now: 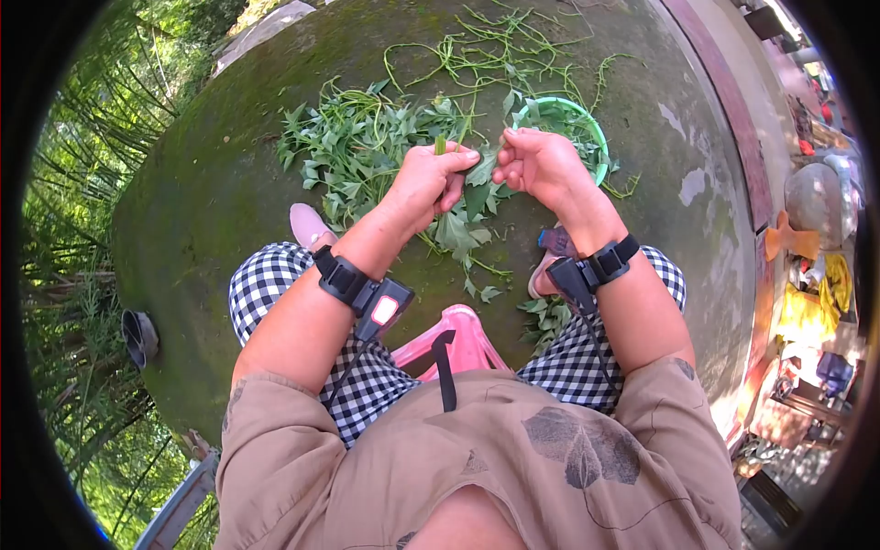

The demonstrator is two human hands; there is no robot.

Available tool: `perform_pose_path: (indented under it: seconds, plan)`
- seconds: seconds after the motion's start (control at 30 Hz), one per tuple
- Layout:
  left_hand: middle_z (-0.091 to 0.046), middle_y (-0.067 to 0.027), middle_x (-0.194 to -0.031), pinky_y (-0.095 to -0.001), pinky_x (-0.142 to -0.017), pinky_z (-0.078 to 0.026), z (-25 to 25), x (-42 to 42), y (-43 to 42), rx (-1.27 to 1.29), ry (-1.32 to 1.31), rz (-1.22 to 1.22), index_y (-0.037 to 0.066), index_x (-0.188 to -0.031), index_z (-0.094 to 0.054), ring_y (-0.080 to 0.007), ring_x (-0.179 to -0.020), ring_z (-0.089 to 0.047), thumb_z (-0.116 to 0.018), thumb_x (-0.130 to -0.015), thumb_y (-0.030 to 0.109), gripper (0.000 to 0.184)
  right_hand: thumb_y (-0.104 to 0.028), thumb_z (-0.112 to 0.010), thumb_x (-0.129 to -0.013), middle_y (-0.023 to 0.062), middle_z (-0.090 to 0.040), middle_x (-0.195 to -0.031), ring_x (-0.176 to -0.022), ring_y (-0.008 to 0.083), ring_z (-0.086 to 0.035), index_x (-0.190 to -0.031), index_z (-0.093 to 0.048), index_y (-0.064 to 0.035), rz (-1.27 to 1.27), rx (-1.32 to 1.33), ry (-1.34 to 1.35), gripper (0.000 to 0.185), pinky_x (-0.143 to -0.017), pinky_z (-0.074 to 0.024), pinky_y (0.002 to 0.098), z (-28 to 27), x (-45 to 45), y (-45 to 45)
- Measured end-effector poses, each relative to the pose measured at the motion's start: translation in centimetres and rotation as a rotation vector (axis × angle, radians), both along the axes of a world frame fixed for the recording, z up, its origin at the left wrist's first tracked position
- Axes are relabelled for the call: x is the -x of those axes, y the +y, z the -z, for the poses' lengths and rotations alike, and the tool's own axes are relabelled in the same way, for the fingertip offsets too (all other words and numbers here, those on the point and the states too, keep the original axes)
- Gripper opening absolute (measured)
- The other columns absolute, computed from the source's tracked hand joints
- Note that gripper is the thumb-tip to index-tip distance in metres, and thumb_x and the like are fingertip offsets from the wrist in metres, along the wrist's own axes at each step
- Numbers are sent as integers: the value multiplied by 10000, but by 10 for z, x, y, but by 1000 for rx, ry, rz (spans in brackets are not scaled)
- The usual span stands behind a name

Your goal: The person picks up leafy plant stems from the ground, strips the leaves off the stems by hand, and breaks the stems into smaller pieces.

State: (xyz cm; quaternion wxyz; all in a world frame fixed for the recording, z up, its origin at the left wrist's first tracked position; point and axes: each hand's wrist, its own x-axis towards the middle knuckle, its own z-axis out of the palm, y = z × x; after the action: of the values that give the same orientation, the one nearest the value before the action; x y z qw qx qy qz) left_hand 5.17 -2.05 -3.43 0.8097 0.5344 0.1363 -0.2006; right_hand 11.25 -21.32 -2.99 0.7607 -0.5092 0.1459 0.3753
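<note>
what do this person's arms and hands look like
Short brown sleeves; the left hand and right hand are gloveless. Each forearm carries a black strap with a dark box and thin dark cable; the left box has a white, red-edged label.

Brown leaf-print shirt [367, 467], black-white checked trousers [266, 286], black wrist straps [340, 280]

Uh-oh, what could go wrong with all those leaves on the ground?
A few things might:

1. The leaf pile reaches close to the pink shoe on the left, so some leaves could get stepped on.

2. The green-rimmed bowl is just beyond the right hand in this view, so a careless swing might bump it.

3. Bare stems are strewn near that bowl, so some could get mixed in.
</note>
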Motion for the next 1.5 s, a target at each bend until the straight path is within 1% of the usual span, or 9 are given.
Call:
perform_pose_path:
  seconds: [0.1,0.2,0.3,0.4,0.63,0.97,1.17,1.27,1.5]
  plan:
    - [-515,12,-541,-237,-342,-249,-2,2,4,31,85,91,31,-815,-617,-80,-337,-378,-664,-867,136,127,-174,-589,-917,53,-619,-728,-633,208,-637,-855,-584,-57,-55,227,-191,133,-502,-447,257,-6,2,4]
    - [-543,7,-572,-226,-363,-250,-4,4,5,-246,62,-19,23,-869,-649,-51,-372,-366,-702,-845,150,140,-163,-616,-892,26,-602,-705,-617,153,-589,-847,-597,-60,-157,390,-345,115,-540,-426,239,-9,4,6]
    - [-614,9,-663,-210,-383,-266,1,-3,19,-412,-102,-185,19,-889,-697,-24,-424,-375,-745,-782,91,137,-153,-644,-857,19,-605,-692,-592,135,-545,-828,-598,-35,-501,583,-741,130,-536,-403,252,2,3,4]
    - [-642,4,-724,-221,-563,-424,-1,-11,34,-417,-289,-239,12,-850,-708,-60,-597,-528,-731,-772,56,92,-169,-654,-827,62,-597,-687,-620,186,-541,-867,-601,-25,-677,718,-982,158,-582,-429,340,-6,18,10]
    - [-640,-58,-783,-293,-679,-462,15,-4,27,-936,-611,293,7,-874,-712,-128,-734,-576,-689,-776,87,128,-175,-626,-804,146,-644,-805,-793,359,-616,-854,-616,-46,-835,851,-1249,139,-691,-476,459,-11,25,21]
    - [-543,28,-601,-199,-410,-227,-2,2,19,-346,-8,259,26,-791,-696,-11,-448,-358,-678,-735,95,91,-134,-624,-793,97,-637,-846,-817,330,-624,-833,-620,-59,-688,902,-1445,85,-690,-490,434,-14,21,19]
    - [-543,31,-601,-219,-413,-237,12,6,9,-394,-207,139,39,-713,-659,-30,-449,-356,-644,-741,100,69,-124,-624,-796,82,-619,-839,-782,312,-627,-803,-625,-72,-536,822,-1460,52,-657,-491,422,-3,24,24]
    - [-559,22,-609,-229,-525,-384,27,7,5,-372,-197,-48,2,-669,-626,-57,-564,-470,-651,-728,86,106,-183,-636,-802,113,-622,-882,-807,349,-633,-805,-632,-76,-498,969,-1411,107,-698,-499,464,-2,32,33]
    - [-524,29,-594,-241,-472,-332,20,9,-3,-337,-28,-281,35,-641,-584,-49,-522,-419,-630,-719,76,100,-151,-654,-762,79,-615,-826,-735,304,-626,-793,-626,-73,-275,986,-1288,88,-642,-487,419,6,38,44]
